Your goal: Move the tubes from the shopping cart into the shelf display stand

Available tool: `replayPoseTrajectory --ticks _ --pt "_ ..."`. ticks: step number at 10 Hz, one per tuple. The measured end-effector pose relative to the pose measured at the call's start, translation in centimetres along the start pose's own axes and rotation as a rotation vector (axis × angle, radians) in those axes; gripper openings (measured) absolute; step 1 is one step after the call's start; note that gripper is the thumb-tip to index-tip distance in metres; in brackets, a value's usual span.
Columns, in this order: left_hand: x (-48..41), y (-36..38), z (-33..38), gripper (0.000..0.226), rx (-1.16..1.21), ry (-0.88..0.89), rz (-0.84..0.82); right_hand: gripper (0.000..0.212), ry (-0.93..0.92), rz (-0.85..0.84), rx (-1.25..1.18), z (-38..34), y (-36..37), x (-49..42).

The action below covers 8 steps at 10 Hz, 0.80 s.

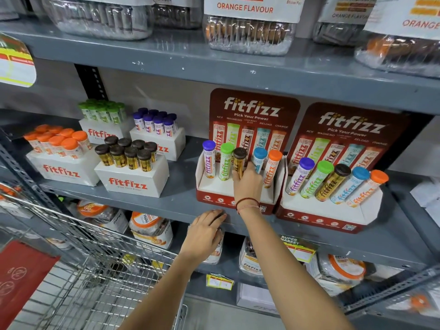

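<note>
My right hand (247,184) pinching brown tube (239,161), frame centre, in left stand (273,194); seat it straight in slot, don't knock green tube (225,161). Left hand (204,234) flat, fingers loose, empty, on shelf edge (142,206). Cart (83,258) lower left

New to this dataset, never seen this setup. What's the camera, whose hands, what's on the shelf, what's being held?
There is one picture, from a wide-angle camera worn on a person's head, looking down at their bare hands; no robot. The right hand grips the brown-capped tube standing in the left red display stand, between the green-capped tube and blue-capped tube. The left hand rests on the grey shelf edge, holding nothing. A second stand at right holds five tubes. White boxes of tubes sit at left; the wire shopping cart is bottom left.
</note>
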<state>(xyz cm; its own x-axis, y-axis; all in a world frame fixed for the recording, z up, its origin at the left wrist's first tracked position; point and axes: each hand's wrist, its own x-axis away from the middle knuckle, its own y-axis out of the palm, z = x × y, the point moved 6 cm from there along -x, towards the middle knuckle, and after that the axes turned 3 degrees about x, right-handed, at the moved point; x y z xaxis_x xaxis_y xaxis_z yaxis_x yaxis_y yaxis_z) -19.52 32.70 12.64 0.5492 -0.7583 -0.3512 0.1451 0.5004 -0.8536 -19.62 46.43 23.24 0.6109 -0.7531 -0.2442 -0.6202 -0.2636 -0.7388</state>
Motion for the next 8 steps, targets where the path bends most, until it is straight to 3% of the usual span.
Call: replayPoseTrajectory --ticks 2,5,8 --pt "0.0 0.2 0.0 0.040 -0.002 -0.018 -0.015 0.047 -0.115 0.090 0.080 -1.9 -2.2 -1.3" --pt "0.1 0.2 0.1 0.039 -0.004 -0.032 -0.028 0.038 -0.180 0.004 0.168 -3.4 -3.0 -2.8" --pt "-1.1 0.1 -0.1 0.041 0.012 -0.093 -0.137 0.028 -0.288 0.076 -0.052 -3.1 -6.2 0.0"
